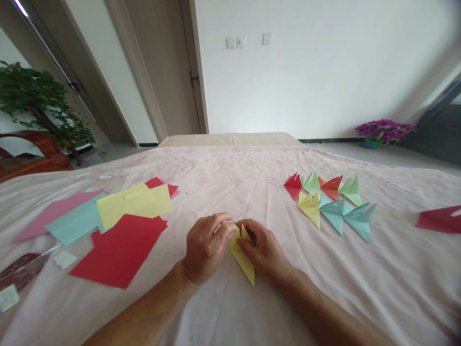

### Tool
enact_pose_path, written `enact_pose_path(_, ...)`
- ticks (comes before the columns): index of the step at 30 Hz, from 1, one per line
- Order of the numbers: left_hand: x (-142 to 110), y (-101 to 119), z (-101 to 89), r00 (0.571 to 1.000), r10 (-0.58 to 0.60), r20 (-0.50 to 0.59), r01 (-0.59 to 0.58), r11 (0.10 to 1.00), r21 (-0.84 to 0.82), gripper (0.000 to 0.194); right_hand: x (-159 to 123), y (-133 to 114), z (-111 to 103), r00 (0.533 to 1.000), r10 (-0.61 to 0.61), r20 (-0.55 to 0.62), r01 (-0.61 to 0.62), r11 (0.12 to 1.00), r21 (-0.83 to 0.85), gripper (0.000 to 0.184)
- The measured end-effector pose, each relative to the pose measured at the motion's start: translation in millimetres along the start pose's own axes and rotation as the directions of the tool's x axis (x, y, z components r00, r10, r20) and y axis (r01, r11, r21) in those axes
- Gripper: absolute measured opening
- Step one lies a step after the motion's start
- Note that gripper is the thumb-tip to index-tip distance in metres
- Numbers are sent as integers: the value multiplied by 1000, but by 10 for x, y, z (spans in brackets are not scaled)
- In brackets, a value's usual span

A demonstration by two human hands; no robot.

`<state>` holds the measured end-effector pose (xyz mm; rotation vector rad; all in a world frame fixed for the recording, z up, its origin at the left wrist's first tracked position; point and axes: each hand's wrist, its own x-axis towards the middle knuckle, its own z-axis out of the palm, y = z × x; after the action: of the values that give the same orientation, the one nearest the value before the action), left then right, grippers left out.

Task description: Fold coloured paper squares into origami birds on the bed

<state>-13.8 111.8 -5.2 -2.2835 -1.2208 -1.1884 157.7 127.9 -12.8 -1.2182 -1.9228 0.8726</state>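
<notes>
A small folded piece of yellow paper (247, 264) is between my hands above the cloth, its long point directed down toward me. My right hand (266, 250) pinches it from the right, with the thumb on its face. At its upper left edge, the closed fingertips of my left hand (209, 245) grip the paper; the exact hold is partly hidden. A notch shows between two upright tips at the top. To the right stand several finished folded shapes, among them a yellow one (309, 207), a blue one (334, 214) and a red one (293, 186).
Loose sheets lie on the left: red (120, 254), yellow (135, 204), blue (77, 225) and pink (46, 218). A white scrap (65, 259) and a clear packet (25, 271) are beside them. A dark red item (437, 220) rests at the far right. The pale tablecloth (223, 173) is wrinkled.
</notes>
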Motion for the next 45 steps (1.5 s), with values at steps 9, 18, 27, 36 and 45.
enact_pose_path(9,41,-3,10,999,-41,-3,41,999,-12,5,-6,-2,-3,1000,-5,2,5,1000,-5,32)
enact_pose_path(18,55,5,-1,1000,-22,-8,22,1000,10,7,0,-15,-3,1000,0,0,0,1000,-9,31)
enact_pose_path(27,55,18,-10,998,-56,15,56,998,2,7,-6,20,9,1000,-15,-3,15,1000,-12,31)
enact_pose_path(36,7,10,17,981,-186,59,193,973,-129,21,-10,28,10,1000,4,-18,-3,1000,21,37)
enact_pose_path(45,-75,23,27,857,-437,272,487,859,-155,40,-5,100,-32,997,-40,-65,53,979,199,62)
